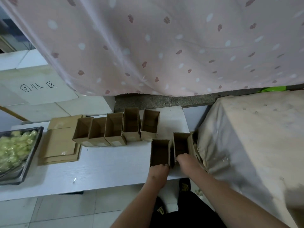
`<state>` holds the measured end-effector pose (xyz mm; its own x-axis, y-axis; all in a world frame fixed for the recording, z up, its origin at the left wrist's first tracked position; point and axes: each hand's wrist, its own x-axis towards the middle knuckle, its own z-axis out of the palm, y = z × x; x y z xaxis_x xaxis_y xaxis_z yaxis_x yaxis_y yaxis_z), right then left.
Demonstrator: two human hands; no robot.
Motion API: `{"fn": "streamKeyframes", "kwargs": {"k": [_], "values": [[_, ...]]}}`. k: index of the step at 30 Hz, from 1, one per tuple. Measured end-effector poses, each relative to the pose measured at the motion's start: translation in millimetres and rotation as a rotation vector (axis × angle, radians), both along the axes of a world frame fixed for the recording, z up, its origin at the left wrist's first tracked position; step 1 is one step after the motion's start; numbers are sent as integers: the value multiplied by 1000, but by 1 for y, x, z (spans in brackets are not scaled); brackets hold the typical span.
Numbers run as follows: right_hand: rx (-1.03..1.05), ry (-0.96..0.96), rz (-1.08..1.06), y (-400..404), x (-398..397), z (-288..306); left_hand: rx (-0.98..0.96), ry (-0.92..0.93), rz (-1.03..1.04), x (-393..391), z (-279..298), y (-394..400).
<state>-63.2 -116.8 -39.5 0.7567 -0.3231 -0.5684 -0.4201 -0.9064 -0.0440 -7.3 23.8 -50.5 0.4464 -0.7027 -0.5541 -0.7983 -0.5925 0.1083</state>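
Covered crate (256, 137) blocks right — left clear.

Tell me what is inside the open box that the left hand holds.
Only bare cardboard walls and a shadowed floor show inside the open box; no contents are visible. The left hand curls over its near rim, covering that end.

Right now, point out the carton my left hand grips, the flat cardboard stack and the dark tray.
Carton (160, 152) gripped by left hand (158, 171): head view, interior.
Flat cardboard stack (59, 145): head view, top sheet.
Dark tray (31, 153): head view, right rim.
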Motion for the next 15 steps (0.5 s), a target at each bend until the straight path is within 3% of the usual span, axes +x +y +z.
{"fn": "streamKeyframes", "kwargs": {"k": [15], "values": [[1,40,7,17,-3,9,71,-39,139,23,8,46]]}}
